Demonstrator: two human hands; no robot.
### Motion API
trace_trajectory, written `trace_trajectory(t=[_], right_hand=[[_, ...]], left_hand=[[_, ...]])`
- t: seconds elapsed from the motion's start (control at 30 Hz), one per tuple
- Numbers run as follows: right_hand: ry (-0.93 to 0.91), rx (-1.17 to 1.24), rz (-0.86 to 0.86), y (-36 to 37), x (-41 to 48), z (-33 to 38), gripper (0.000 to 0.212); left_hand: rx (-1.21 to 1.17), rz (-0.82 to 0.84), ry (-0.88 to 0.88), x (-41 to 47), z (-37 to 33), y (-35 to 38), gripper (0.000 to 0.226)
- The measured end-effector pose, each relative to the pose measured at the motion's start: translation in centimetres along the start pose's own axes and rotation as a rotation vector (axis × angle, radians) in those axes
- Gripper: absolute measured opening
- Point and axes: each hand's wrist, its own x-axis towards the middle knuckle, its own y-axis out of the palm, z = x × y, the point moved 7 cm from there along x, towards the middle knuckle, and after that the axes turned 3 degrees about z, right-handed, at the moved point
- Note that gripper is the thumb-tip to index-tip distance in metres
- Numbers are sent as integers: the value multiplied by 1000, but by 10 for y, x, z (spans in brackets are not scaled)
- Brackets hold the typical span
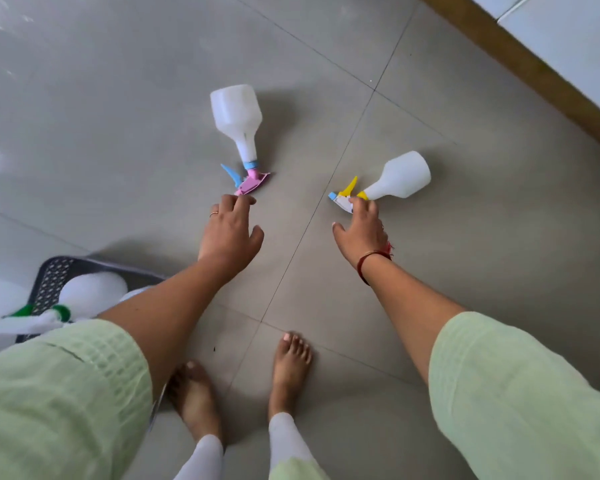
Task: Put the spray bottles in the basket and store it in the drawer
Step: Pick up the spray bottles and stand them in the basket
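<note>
Reaching down with both hands at once — left hand [230, 230] is hovering just short of the pink-and-blue trigger head of the larger spray bottle [237, 116], grip loosely spread and holding nothing. Right hand [361, 233] is touching the white-and-yellow trigger head of the smaller spray bottle [400, 176]; fingertips are on it but the grip isn't closing round it yet, so I'm calling it empty too.

Both bottles are lying on their sides on the grey tiled floor [465, 237], well apart from each other, nozzles pointing back toward the person.

Progress: the dark perforated basket [51, 282] is sitting on the floor at the far left, partly hidden behind the left sleeve. One green-trimmed spray bottle [90, 294] is already lying in it — can't tell if there are more underneath.

Remaining, by my read: picking up these two, dropping them in the basket, then carrying it to the drawer. No drawer is clearly showing here — only a wooden skirting strip [520, 60] and pale panels at top right. Roughly a third done.
</note>
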Motion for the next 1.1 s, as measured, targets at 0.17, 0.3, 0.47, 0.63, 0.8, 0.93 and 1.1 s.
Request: trace_trajectory(t=[0.17, 0.3, 0.47, 0.63, 0.8, 0.93, 1.1], right_hand=[[-85, -235, -46, 27, 54, -14, 71], [-89, -279, -80, 46, 79, -29, 84], [-70, -296, -95, 59, 92, -41, 85], [-99, -409, -78, 69, 102, -48, 81], [-168, -355, -37, 74, 107, -41, 51], [-174, -352, -31, 66, 90, -34, 45], [-214, -319, -49, 49, 54, -12, 44]], left_hand=[[136, -76, -39, 52, 15, 32, 50], [268, -94, -6, 81, 25, 54, 56], [364, -111, -1, 94, 37, 65, 67], [399, -106, -61, 110, 40, 75, 76], [440, -117, -91, 127, 36, 74, 56], [511, -144, -20, 115, 28, 60, 36], [565, -141, 30, 79, 24, 41, 36]])
